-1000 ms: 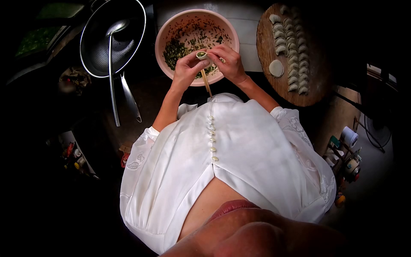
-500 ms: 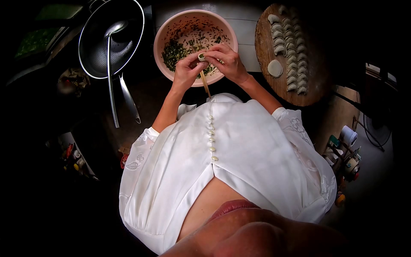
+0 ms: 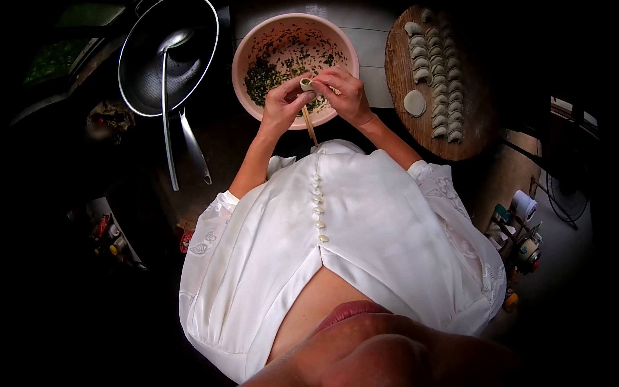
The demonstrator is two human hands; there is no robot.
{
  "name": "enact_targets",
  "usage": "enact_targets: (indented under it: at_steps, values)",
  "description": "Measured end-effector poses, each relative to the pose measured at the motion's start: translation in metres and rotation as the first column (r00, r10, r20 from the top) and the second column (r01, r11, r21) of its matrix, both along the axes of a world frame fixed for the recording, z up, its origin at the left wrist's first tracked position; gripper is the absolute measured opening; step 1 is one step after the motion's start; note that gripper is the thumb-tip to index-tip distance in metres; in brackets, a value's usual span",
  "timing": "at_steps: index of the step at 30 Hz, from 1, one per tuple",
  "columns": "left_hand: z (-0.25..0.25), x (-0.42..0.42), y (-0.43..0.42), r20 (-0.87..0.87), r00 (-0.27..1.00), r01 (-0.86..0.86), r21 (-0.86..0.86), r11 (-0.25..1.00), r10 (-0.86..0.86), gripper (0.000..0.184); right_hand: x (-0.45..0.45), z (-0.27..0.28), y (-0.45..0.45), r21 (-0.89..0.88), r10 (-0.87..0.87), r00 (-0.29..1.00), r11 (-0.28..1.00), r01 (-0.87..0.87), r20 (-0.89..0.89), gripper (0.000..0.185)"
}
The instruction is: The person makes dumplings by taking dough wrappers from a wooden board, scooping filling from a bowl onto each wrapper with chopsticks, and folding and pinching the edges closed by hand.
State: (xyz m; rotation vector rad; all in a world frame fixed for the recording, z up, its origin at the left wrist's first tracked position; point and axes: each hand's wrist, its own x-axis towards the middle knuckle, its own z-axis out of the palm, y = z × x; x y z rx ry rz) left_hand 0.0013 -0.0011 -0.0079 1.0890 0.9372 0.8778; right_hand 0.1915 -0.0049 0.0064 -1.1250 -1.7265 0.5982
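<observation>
A small dumpling (image 3: 306,84), its pale wrapper partly folded around green filling, is held between both hands. My left hand (image 3: 283,102) cups it from the left with fingers and thumb closed on it. From the other side, my right hand (image 3: 343,95) pinches the wrapper's edge between thumb and fingertips. Both hands are over the near part of a pink bowl (image 3: 351,48), which holds chopped green filling (image 3: 263,79). Wooden chopsticks (image 3: 308,124) lean out over the bowl's near rim, their far ends hidden below the hands.
To the right, a round wooden board (image 3: 398,64) carries rows of folded dumplings (image 3: 439,90) and one flat wrapper (image 3: 414,103). At left sits a dark wok (image 3: 145,80) with a metal ladle (image 3: 164,97) resting in it, its handle jutting toward me.
My fingers have shifted slightly at the dumpling's edge, and its opening looks a little narrower. Both hands stay over the bowl.
</observation>
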Motion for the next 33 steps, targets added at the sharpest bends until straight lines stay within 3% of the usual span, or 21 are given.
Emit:
enact_targets:
  at_steps: [8,13,17,22,25,27,31,33]
  values:
    - [-0.002,-0.003,-0.002,-0.019,1.000,-0.022,-0.010,1.000,0.022,0.041,0.003,0.010,-0.002,0.012,0.032,0.999,0.999,-0.033,0.009,0.017]
    - [-0.009,-0.001,-0.002,-0.136,0.989,-0.038,0.108,0.993,0.053,0.038,0.004,0.009,0.000,0.017,0.115,0.993,0.993,-0.116,0.006,0.020]
    - [-0.008,0.000,-0.002,-0.128,0.990,-0.043,0.140,0.989,0.061,0.038,0.002,0.005,0.000,-0.011,0.101,0.994,0.995,-0.101,0.037,0.019]
    - [0.001,0.000,-0.002,-0.178,0.984,0.026,0.107,0.994,-0.007,0.038,0.004,-0.002,0.002,-0.008,0.102,0.993,0.995,-0.102,0.063,0.015]
    - [-0.002,-0.001,0.000,-0.181,0.983,0.033,0.100,0.994,-0.014,0.038,0.003,0.003,0.002,-0.075,0.084,0.996,0.994,-0.083,0.011,0.013]
    - [-0.003,0.002,0.001,-0.157,0.988,0.013,0.138,0.990,0.009,0.038,0.002,0.007,0.000,-0.270,0.015,0.991,0.962,-0.051,-0.133,0.014]
    - [-0.002,0.002,0.002,-0.125,0.992,-0.011,0.170,0.985,0.032,0.038,0.002,0.009,0.003,-0.209,0.030,0.986,0.976,-0.064,-0.163,0.014]
    - [-0.003,0.002,0.003,-0.131,0.991,-0.011,0.172,0.985,0.034,0.037,0.004,0.004,0.004,-0.152,0.034,0.997,0.987,-0.044,-0.068,0.014]
